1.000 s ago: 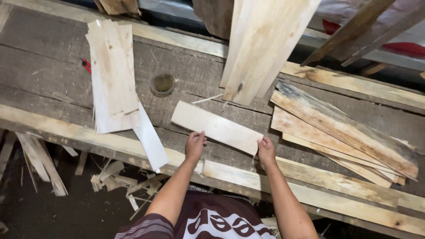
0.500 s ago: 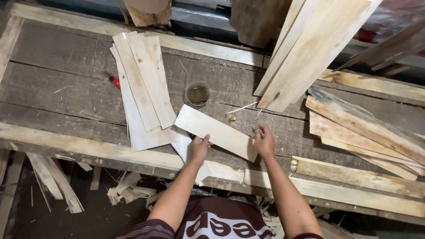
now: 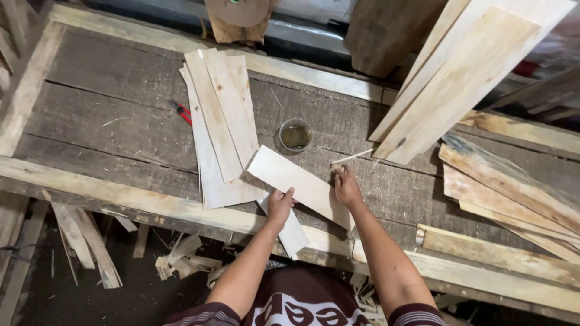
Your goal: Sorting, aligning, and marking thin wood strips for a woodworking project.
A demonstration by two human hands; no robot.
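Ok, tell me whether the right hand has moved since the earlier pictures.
Yes. The right hand has shifted left across the bench, closer to the small round tin, and rests at the far edge of the pale board.

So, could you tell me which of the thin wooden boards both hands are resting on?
The slanted pale board nearest the person, left hand and right hand on it; the others lie stacked, untouched.

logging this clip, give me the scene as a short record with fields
setting: worn wooden workbench, seen from above
left hand: left hand grips near edge of thin pale wood slat
right hand: right hand rests on the slat's far edge
beside slat: stack of similar slats
under slat: short slat piece overhanging bench edge
also on bench: small round tin; red cutter
far right: leaning boards
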